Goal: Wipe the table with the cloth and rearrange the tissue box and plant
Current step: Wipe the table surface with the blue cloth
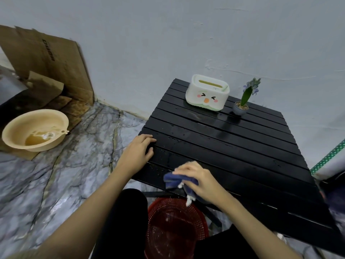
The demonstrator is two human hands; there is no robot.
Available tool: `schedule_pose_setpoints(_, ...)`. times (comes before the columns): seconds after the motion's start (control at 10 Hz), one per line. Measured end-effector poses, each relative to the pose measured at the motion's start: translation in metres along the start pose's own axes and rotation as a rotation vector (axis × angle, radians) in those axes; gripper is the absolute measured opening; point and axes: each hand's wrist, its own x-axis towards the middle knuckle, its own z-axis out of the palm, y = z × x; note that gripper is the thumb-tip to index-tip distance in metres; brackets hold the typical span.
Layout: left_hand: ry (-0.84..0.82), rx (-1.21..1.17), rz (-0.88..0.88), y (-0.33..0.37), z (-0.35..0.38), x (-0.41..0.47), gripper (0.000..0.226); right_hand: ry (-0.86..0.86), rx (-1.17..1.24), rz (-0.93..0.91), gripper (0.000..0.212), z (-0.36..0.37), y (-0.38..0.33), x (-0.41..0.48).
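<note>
I see the black slatted table (233, 139) filling centre to lower right of the frame, its top wet and glossy. Cardboard (46, 58) leans on the wall at upper left, with a beige basin (35, 128) below it holding a little water. A red mesh basket (175, 227) sits on the floor at bottom centre, under the table's near edge. The tissue box (207, 92) (white, cartoon face) stands at the table's far end, upper centre, with the small potted plant (242, 103) just beside it to the right. My right hand (199, 180) is closed around the blue cloth (175, 179), pressing it at the near edge. My left hand (139, 150) rests flat on the left edge, fingers loosely spread, holding nothing.
</note>
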Motion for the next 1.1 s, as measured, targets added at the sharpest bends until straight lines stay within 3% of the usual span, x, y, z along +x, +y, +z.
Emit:
schedule_pose_setpoints(0.2,-0.012,0.005,-0.002,0.001,0.0,0.0,0.031,-0.034,0.123,0.041,0.03,-0.011,-0.016,-0.038)
schedule_pose_setpoints(0.4,-0.008,0.011,-0.005,0.001,-0.001,0.0,0.031,0.293,-0.021,0.239,0.032,-0.055,0.022,-0.035)
schedule_pose_setpoints(0.5,-0.006,0.011,-0.001,0.001,0.0,0.0,0.031,0.364,-0.131,0.338,0.031,-0.046,0.035,-0.026)
schedule_pose_setpoints(0.6,0.001,0.002,-0.005,0.001,0.0,0.0,0.031,0.37,-0.13,0.325,0.028,-0.021,0.026,-0.019)
schedule_pose_setpoints(0.9,-0.01,0.004,-0.006,0.001,0.0,0.001,0.031,0.044,0.064,0.113,0.041,0.001,-0.022,-0.046)
schedule_pose_setpoints(1.1,-0.012,0.003,-0.009,0.003,-0.002,0.0,0.031,0.235,0.006,0.207,0.029,-0.04,-0.005,-0.037)
